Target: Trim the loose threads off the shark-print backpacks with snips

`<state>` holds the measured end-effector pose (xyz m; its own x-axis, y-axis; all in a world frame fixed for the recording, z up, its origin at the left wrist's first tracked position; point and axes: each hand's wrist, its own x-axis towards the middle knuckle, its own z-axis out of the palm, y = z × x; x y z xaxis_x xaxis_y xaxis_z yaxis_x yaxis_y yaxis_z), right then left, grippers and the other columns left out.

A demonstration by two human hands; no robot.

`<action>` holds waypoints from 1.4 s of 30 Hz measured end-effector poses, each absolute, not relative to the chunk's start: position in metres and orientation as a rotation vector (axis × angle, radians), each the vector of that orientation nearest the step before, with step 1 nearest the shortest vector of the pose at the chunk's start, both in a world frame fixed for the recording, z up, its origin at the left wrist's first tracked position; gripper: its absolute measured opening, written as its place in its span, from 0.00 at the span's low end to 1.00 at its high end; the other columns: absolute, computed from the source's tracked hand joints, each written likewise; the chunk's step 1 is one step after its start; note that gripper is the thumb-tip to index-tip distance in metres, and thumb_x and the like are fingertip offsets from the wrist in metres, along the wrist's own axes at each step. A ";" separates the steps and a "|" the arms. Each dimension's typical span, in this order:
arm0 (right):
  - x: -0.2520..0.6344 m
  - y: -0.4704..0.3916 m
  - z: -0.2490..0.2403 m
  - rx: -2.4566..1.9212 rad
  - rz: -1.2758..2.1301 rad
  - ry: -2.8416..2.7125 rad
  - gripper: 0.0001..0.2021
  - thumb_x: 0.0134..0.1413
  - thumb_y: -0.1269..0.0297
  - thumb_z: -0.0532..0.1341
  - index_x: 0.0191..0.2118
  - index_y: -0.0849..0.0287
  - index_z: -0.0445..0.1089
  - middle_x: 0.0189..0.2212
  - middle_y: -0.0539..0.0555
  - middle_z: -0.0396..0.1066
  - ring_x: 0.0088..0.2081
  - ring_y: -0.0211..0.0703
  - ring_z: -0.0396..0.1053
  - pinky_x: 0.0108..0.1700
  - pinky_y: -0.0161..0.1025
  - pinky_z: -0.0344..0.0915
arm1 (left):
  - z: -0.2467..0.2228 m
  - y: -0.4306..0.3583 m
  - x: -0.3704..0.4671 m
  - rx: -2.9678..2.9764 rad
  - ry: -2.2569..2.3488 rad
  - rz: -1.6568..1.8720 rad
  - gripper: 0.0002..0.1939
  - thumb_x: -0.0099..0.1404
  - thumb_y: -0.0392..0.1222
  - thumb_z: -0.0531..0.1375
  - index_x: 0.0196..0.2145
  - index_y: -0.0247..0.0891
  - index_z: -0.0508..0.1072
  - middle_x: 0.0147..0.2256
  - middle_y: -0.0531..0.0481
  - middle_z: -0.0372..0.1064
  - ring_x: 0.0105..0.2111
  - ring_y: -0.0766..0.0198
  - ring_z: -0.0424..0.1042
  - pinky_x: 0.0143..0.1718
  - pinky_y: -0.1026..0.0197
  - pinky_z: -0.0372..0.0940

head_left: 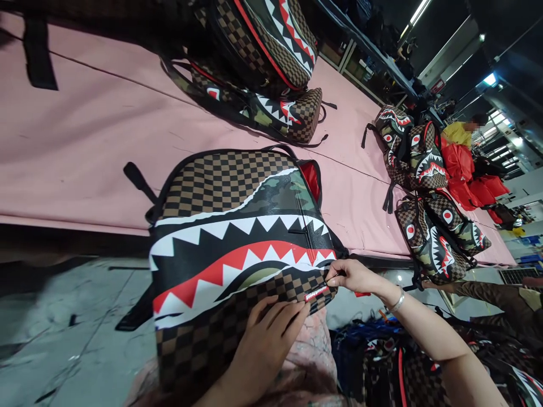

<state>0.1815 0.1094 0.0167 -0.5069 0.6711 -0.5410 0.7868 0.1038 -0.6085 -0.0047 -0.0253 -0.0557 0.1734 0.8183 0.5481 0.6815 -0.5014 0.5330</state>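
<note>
Plainly smooth checkered backpack [220, 186], zigzag printed teeth [245, 225], lying across pink table [97, 152] edge and lap [314, 347], left hand [269, 333] outstretched upon it, right hand [351, 275] pinching its rim, pinched bit hidden.

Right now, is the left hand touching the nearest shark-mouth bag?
Touching: the head view shows the left hand laid palm-down on the bag, over its checkered pattern.

Glaring ceiling lamps [490, 79] amid dimness
</note>
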 end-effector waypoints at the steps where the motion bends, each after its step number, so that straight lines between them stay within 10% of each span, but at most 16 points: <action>1: 0.179 0.108 0.018 1.489 -1.361 2.236 0.01 0.48 0.71 0.62 0.28 0.61 0.69 0.26 0.48 0.69 0.28 0.34 0.64 0.30 0.30 0.59 | -0.056 -0.025 -0.005 2.270 1.480 1.234 0.22 0.58 0.26 0.46 0.43 0.40 0.71 0.38 0.48 0.73 0.38 0.61 0.67 0.49 0.52 0.53; 31: 0.173 0.101 0.008 1.519 -1.346 2.410 0.02 0.47 0.69 0.62 0.30 0.59 0.71 0.26 0.49 0.70 0.29 0.37 0.66 0.30 0.31 0.59 | -0.060 -0.025 -0.003 2.226 1.462 1.331 0.18 0.62 0.33 0.47 0.44 0.40 0.71 0.37 0.48 0.71 0.37 0.61 0.66 0.49 0.53 0.51; 42: 0.181 0.116 -0.029 1.991 -1.956 2.389 0.19 0.46 0.46 0.60 0.35 0.57 0.71 0.31 0.55 0.71 0.36 0.47 0.70 0.39 0.40 0.65 | -0.092 -0.013 -0.018 2.410 1.489 0.961 0.13 0.61 0.40 0.53 0.43 0.42 0.71 0.36 0.45 0.71 0.36 0.58 0.67 0.37 0.58 0.64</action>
<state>0.1810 0.1161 -0.0294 -0.3150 0.9262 -0.2073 0.3862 -0.0744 -0.9194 -0.0182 -0.0133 -0.0916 0.3019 0.8456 0.4402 0.7493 -0.4960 0.4388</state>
